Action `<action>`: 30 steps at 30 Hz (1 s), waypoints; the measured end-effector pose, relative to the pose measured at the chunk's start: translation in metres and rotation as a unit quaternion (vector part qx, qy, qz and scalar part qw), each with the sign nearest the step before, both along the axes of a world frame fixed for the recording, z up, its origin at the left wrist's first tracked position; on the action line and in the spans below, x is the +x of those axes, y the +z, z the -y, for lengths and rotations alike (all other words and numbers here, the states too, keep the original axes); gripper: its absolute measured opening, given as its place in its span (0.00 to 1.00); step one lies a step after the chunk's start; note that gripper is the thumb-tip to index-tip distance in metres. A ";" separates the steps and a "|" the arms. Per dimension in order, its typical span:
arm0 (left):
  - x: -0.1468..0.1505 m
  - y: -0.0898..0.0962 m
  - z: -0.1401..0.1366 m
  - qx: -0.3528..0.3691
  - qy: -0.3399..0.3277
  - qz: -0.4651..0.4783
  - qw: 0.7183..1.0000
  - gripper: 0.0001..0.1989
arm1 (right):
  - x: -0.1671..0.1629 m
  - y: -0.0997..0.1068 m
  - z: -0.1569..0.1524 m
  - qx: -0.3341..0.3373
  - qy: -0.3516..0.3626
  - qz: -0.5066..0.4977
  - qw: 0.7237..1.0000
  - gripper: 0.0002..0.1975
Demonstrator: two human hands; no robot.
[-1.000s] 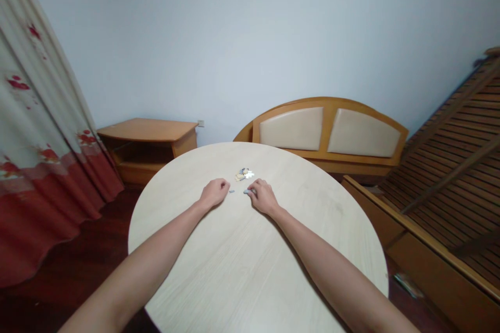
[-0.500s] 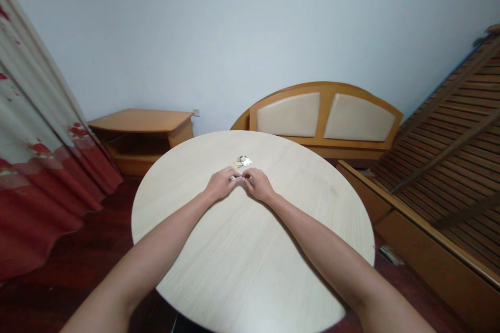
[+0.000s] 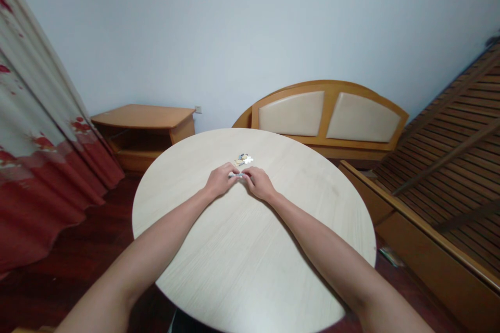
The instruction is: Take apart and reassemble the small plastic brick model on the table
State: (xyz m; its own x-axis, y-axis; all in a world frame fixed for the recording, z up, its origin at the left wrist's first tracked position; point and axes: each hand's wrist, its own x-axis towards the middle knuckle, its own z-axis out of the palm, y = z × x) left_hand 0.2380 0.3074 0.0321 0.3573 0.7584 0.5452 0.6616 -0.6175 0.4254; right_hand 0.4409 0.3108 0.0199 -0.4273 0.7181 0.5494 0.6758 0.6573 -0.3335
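My left hand (image 3: 221,179) and my right hand (image 3: 258,182) meet near the middle of the round table (image 3: 250,250), fingertips almost touching. Between their pinched fingers is a small light grey-blue piece (image 3: 239,175), mostly covered by the fingers; it resembles a jigsaw puzzle piece. Both hands are closed on it, one at each end. Just beyond the fingertips lies a little heap of jigsaw puzzle pieces (image 3: 244,159), in white, beige and dark grey. Their exact shapes are too small to make out.
Behind the table stand a low wooden cabinet (image 3: 142,116) on the left and a padded headboard (image 3: 291,114) on the right. A slatted wooden bed base (image 3: 453,151) leans at the far right. Red and white curtains (image 3: 47,161) hang at the left.
Both hands stay together on the small piece, with only slight finger movement. The view has shifted a little. The heap beyond looks unchanged.
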 end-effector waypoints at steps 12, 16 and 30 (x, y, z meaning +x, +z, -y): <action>0.000 -0.001 0.000 -0.008 0.019 0.006 1.000 0.07 | 0.001 -0.003 -0.003 0.022 0.005 -0.012 1.000 0.10; 0.000 0.000 0.000 -0.010 0.021 0.005 1.000 0.09 | 0.002 -0.004 -0.004 0.020 0.008 -0.016 1.000 0.10; 0.001 0.003 0.002 -0.029 0.045 -0.011 0.999 0.08 | 0.002 -0.006 -0.005 0.025 -0.003 -0.020 0.999 0.08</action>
State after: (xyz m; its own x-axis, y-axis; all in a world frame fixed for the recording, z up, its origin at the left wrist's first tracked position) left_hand 0.2391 0.3052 0.0349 0.2977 0.8183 0.4917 0.7225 -0.5298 0.4442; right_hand 0.4434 0.3161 0.0139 -0.4009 0.6913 0.6012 0.6663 0.6704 -0.3265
